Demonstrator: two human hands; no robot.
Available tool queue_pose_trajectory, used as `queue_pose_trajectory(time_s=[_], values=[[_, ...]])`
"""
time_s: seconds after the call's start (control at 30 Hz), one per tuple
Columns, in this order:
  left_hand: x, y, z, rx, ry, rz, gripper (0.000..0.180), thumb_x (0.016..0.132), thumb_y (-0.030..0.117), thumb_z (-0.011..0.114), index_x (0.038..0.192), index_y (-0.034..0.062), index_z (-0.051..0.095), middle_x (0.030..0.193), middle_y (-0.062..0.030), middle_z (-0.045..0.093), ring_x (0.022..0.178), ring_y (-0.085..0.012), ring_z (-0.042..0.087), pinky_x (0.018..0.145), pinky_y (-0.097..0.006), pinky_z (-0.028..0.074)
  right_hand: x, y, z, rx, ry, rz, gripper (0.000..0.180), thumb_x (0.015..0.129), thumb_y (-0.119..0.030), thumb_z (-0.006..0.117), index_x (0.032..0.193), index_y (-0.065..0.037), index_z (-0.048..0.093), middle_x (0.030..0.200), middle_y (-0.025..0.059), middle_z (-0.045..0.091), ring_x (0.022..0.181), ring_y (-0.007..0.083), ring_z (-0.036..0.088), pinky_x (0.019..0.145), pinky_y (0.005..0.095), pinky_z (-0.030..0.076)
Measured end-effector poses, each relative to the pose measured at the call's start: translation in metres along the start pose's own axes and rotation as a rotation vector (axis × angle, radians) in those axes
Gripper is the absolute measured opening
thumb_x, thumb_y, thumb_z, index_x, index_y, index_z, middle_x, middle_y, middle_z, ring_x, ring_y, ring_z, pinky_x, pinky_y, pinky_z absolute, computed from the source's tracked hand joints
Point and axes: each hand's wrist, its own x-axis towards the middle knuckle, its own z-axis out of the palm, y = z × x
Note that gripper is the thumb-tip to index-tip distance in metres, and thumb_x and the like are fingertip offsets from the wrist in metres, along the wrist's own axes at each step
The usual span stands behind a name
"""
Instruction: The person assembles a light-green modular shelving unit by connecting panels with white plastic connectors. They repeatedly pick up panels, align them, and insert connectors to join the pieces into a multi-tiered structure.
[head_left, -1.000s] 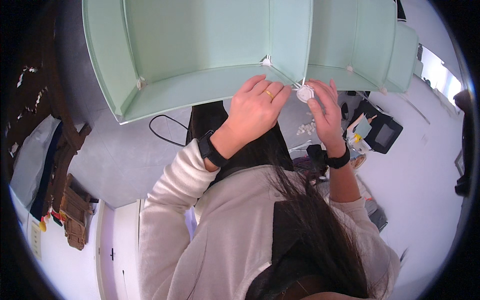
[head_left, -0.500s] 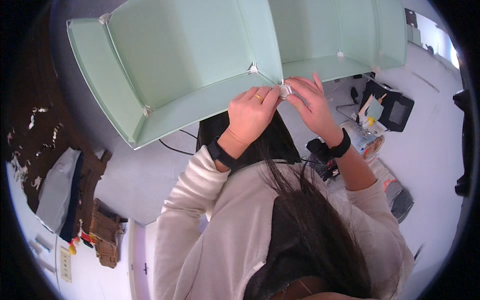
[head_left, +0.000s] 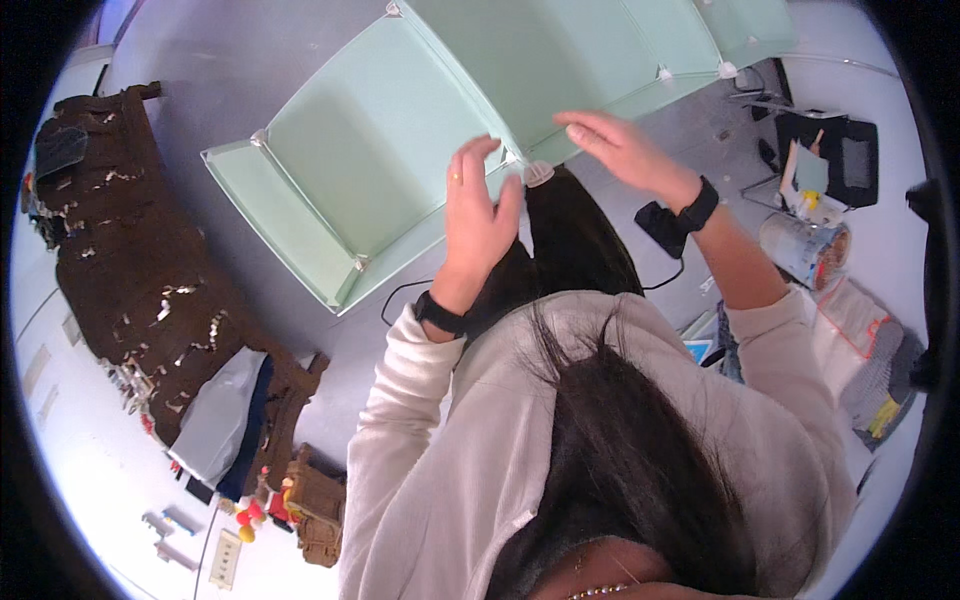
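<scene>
Connector (head_left: 539,174) sits at the front foot of the mint-green shelf's (head_left: 390,130) divider, seemingly fitted; left hand (head_left: 478,220) and right hand (head_left: 630,155) loosely open beside it, pinching nothing; I see none at the near-left corner, perhaps still left; grey floor (head_left: 220,60) below, brown wooden table (head_left: 130,260) leftward.

Left hand (head_left: 476,222), right hand (head_left: 636,156) — now off the connector (head_left: 539,175).
</scene>
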Motion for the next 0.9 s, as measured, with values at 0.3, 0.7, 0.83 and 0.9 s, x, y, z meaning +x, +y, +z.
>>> queue_pose_trajectory(time_s=[0.3,0.7,0.83,0.9], values=[[0.054,0.025,0.078,0.602,-0.040,0.087,0.038,0.093,0.028,0.057,0.126,0.0099,0.054,0.140,-0.0136,0.046,0.137,-0.0351,0.036,0.112,-0.061,0.018,0.014,0.033,-0.038,-0.740,-0.100,-0.497,0.026,0.084,-0.030,0.065,0.099,-0.009,0.069,0.099,0.0108,0.068,0.102,0.0264,0.063,0.095,0.0472,0.045],[0.052,0.010,0.085,0.682,-0.212,-0.025,0.015,0.093,0.024,0.058,0.102,0.0117,0.063,0.118,-0.0029,0.062,0.128,-0.0286,0.047,0.103,-0.063,0.031,0.048,0.051,-0.032,-0.845,-0.433,-0.754,0.014,0.081,-0.021,0.058,0.076,-0.010,0.064,0.078,0.0063,0.067,0.079,0.0244,0.066,0.067,0.0393,0.052],[0.050,-0.001,0.090,0.546,-0.195,-0.039,0.014,0.090,0.023,0.062,0.095,0.0100,0.062,0.112,-0.0050,0.064,0.122,-0.0303,0.051,0.090,-0.068,0.039,0.050,0.053,-0.030,-0.818,-0.474,-0.752,0.011,0.079,-0.018,0.058,0.077,-0.009,0.063,0.077,0.0058,0.067,0.077,0.0233,0.067,0.068,0.0391,0.053],[0.049,-0.004,0.089,0.526,-0.175,-0.031,0.014,0.089,0.023,0.062,0.095,0.0094,0.062,0.110,-0.0052,0.065,0.121,-0.0303,0.051,0.087,-0.067,0.041,0.050,0.053,-0.029,-0.838,-0.435,-0.759,0.011,0.079,-0.018,0.058,0.078,-0.009,0.063,0.077,0.0053,0.067,0.077,0.0229,0.067,0.068,0.0388,0.053]])
